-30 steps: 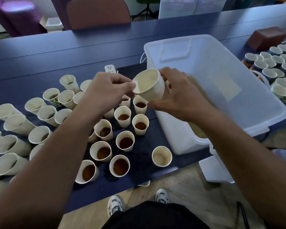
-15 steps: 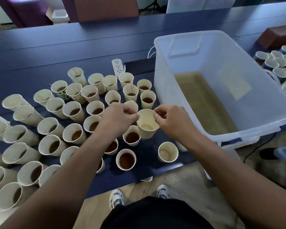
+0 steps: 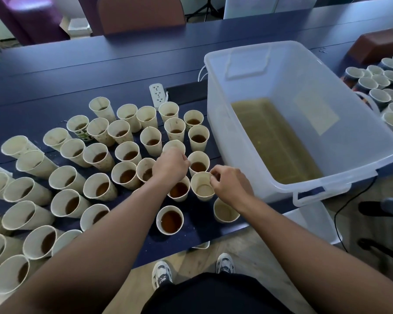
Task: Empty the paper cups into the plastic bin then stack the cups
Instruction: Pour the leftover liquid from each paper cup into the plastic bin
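Observation:
A clear plastic bin stands on the right of the dark blue table and has brown liquid in its bottom. Left of it stand several paper cups of brown liquid. An empty paper cup stands upright on the table beside the bin's near left corner, and my right hand pinches its right rim. My left hand hovers with curled fingers next to the left rim of a full cup; its fingertips are hidden. Another empty cup stands near the table's front edge.
A white power strip lies behind the cups. At the far right sit several more cups and a brown box. A full cup stands alone near the front edge. A brown chair is behind the table.
The empty cup came down from beside the bin onto the table. My left hand let go of it and moved left over the full cups. My right hand kept its pinch on the rim.

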Action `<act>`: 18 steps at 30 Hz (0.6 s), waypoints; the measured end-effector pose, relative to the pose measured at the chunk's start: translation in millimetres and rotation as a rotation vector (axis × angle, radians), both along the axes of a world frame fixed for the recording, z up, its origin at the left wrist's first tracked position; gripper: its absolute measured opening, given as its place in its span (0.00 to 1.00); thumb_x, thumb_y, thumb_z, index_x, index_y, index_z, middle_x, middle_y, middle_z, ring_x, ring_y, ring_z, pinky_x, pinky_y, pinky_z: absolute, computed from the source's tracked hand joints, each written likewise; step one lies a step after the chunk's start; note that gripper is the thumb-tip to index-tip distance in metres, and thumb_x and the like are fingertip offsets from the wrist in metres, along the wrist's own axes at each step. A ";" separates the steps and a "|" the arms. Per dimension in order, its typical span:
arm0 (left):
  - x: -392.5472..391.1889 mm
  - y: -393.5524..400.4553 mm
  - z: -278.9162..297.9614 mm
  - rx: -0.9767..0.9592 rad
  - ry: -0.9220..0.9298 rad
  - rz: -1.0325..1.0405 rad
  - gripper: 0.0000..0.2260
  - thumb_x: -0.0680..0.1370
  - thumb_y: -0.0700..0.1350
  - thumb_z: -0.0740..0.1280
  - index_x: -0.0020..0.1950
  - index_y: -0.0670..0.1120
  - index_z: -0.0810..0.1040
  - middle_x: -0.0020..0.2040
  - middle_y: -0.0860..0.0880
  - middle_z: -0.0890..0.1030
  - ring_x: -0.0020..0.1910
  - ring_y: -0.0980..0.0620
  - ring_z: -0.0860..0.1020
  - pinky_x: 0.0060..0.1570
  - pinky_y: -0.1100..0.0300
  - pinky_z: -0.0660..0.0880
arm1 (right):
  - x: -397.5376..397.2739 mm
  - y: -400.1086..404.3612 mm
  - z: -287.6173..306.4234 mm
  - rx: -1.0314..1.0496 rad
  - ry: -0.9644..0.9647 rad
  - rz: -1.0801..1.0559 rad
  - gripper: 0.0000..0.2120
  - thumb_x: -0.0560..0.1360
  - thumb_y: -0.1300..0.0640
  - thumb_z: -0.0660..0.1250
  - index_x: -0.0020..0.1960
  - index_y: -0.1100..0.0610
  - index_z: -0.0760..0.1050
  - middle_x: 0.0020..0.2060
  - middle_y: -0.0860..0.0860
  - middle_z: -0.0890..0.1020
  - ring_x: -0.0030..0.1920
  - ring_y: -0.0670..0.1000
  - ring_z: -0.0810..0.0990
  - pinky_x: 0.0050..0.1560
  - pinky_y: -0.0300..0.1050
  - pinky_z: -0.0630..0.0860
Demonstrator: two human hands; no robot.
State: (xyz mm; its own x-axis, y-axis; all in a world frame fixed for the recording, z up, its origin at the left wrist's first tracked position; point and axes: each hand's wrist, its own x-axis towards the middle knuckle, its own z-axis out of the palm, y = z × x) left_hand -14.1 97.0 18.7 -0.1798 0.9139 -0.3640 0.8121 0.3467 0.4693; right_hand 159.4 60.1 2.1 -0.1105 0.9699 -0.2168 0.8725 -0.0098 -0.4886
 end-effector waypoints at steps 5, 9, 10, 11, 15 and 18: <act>8.2 8.9 -14.0 -0.064 0.104 0.023 0.14 0.80 0.57 0.66 0.47 0.47 0.80 0.43 0.47 0.82 0.45 0.44 0.79 0.39 0.52 0.73 | 0.4 2.9 -13.6 -0.049 -0.036 -0.008 0.09 0.79 0.49 0.63 0.55 0.49 0.79 0.50 0.50 0.83 0.49 0.54 0.79 0.46 0.47 0.77; 9.0 12.9 -19.2 -0.096 0.154 0.030 0.14 0.80 0.58 0.65 0.49 0.47 0.79 0.44 0.47 0.82 0.47 0.43 0.80 0.42 0.51 0.74 | 0.9 6.3 -19.5 -0.120 -0.030 -0.008 0.12 0.79 0.49 0.63 0.60 0.49 0.78 0.53 0.51 0.83 0.54 0.55 0.80 0.50 0.49 0.78; 8.9 13.8 -20.0 -0.099 0.165 0.029 0.14 0.80 0.58 0.65 0.49 0.48 0.79 0.46 0.47 0.81 0.47 0.43 0.79 0.43 0.51 0.74 | 1.5 6.7 -20.2 -0.137 -0.022 -0.008 0.14 0.80 0.48 0.63 0.64 0.49 0.76 0.55 0.52 0.82 0.56 0.56 0.79 0.52 0.49 0.77; 9.1 14.4 -20.4 -0.103 0.174 0.027 0.13 0.80 0.58 0.65 0.50 0.48 0.79 0.46 0.47 0.81 0.48 0.43 0.79 0.44 0.51 0.74 | 2.4 6.4 -20.4 -0.147 -0.003 -0.012 0.18 0.79 0.46 0.64 0.68 0.49 0.73 0.58 0.52 0.81 0.57 0.56 0.79 0.53 0.49 0.76; 12.6 17.1 -24.1 -0.120 0.196 0.013 0.13 0.80 0.56 0.64 0.51 0.46 0.78 0.49 0.46 0.81 0.49 0.42 0.78 0.44 0.51 0.73 | 8.3 1.6 -11.6 -0.074 0.164 -0.053 0.25 0.80 0.43 0.64 0.74 0.50 0.67 0.66 0.52 0.77 0.65 0.54 0.75 0.62 0.49 0.72; 16.7 17.2 -27.7 -0.094 0.250 -0.011 0.10 0.81 0.52 0.63 0.54 0.46 0.76 0.54 0.44 0.81 0.53 0.40 0.79 0.44 0.51 0.71 | 13.2 -4.6 -3.4 0.002 0.272 -0.068 0.23 0.80 0.46 0.65 0.73 0.49 0.68 0.67 0.50 0.76 0.67 0.52 0.74 0.65 0.47 0.70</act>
State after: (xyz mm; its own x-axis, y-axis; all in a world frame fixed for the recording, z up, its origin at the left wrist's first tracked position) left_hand 2.6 114.2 -9.0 -0.2653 0.8805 -0.3930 0.9028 0.3699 0.2193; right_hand 172.6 55.5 -1.3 -0.0991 0.9775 -0.1861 0.7068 -0.0625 -0.7047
